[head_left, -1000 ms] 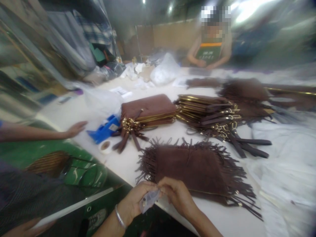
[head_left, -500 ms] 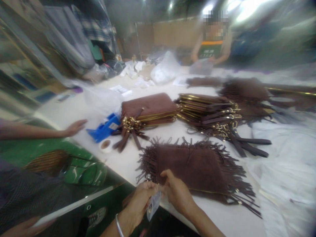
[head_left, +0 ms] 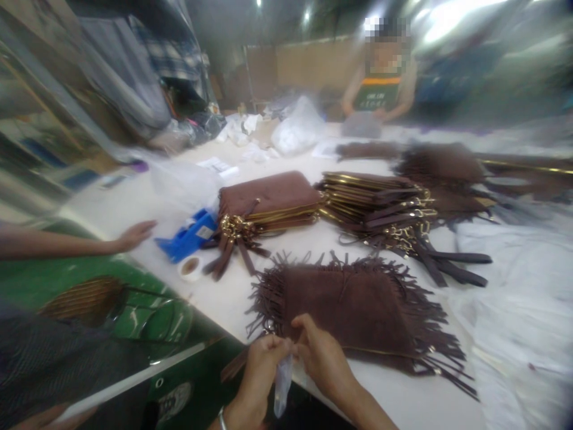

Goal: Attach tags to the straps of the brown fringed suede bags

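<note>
My left hand (head_left: 262, 373), with a silver bangle at the wrist, is closed on a small clear plastic bag (head_left: 282, 388) that hangs down past the table's front edge. Close against it, my right hand (head_left: 322, 358) has its fingers pinched at the top of the same bag; exactly what they grip is partly hidden. Just beyond both hands lies a flat dark brown fringed bag (head_left: 349, 301). Its fringe spreads out at the sides and back, and cords trail off to the right.
Behind are a stack of brown pouches (head_left: 273, 194) with gold clasps and another stack with straps (head_left: 371, 191). A blue tape dispenser (head_left: 192, 236) and tape roll (head_left: 190, 269) stand left, near another person's hand (head_left: 136, 234). White sheeting (head_left: 519, 298) lies right. A person (head_left: 378, 92) works opposite.
My hands have come closer together, the right fingers now meeting the left at the small plastic bag. The bag has swung to hang more upright and looks narrower.
</note>
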### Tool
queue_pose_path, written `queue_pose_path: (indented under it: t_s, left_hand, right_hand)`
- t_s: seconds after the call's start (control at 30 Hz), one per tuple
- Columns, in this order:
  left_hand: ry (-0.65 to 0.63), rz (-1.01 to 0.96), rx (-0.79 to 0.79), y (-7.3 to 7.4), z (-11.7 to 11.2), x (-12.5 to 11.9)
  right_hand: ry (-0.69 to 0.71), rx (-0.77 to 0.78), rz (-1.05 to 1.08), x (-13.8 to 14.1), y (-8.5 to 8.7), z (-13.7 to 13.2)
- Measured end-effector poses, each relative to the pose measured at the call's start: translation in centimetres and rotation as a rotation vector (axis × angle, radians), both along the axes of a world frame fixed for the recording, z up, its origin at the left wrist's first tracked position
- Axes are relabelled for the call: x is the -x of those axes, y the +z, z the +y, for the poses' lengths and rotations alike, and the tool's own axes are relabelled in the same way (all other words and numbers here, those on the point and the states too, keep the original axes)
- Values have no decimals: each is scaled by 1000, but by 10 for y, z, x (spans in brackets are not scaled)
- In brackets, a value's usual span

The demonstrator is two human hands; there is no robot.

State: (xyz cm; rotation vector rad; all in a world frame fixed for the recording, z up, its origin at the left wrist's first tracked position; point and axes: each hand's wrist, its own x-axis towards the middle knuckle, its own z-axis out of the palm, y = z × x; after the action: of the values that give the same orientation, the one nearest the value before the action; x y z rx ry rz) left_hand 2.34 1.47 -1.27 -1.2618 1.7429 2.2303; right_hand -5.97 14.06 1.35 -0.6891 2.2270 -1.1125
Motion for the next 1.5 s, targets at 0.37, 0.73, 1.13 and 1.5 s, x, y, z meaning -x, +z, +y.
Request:
queue_pose_path:
  t_s: [0.37, 0.73, 1.13, 1.5]
  left_hand:
    - [99, -46, -175, 9, 8, -2]
    - [47, -71, -282, 6, -5, -3]
    - [-42, -72, -357, 10, -12, -3]
    - [23, -1, -70, 13, 3, -7]
  right_hand:
    - [-217, 313, -338, -23, -16, 6]
    - [-188, 104, -92, -23, -9, 7]
    - [-316, 139, -281, -30, -10, 3]
    - [-396, 7, -161, -40, -4, 2]
